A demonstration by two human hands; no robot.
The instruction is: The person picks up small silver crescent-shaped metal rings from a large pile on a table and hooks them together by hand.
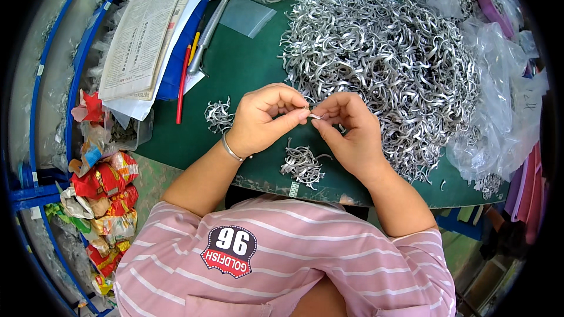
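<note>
Dark green covers the worktop before me, its near edge curving just ahead of my shirt. Across its right half spreads the great heap of curled silvery strips, tangled so thickly that I can't pick out one whole piece at its middle. Beside it, on the right, slumps a clear plastic bag, and well over to the left lie folded newspapers.

Smaller than these are my own hands, raised near the heap's left border. My left hand pinches with thumb and forefinger, the other fingers curled in behind; my right hand meets it, thumb and forefinger closed at the tips on the same thing (how hard each presses, I can't tell from here). Below and between my wrists sits a front pile of similar strips, and near my left wrist a side pile, smaller again.

Least of all is the small pale piece, caught between the two sets of fingertips, above the worktop. I judge the step in hand to be close work on this single piece. To my mind, the next move calls for a light, steady pinch from both sides, since so slight a thing could easily slip.
</note>
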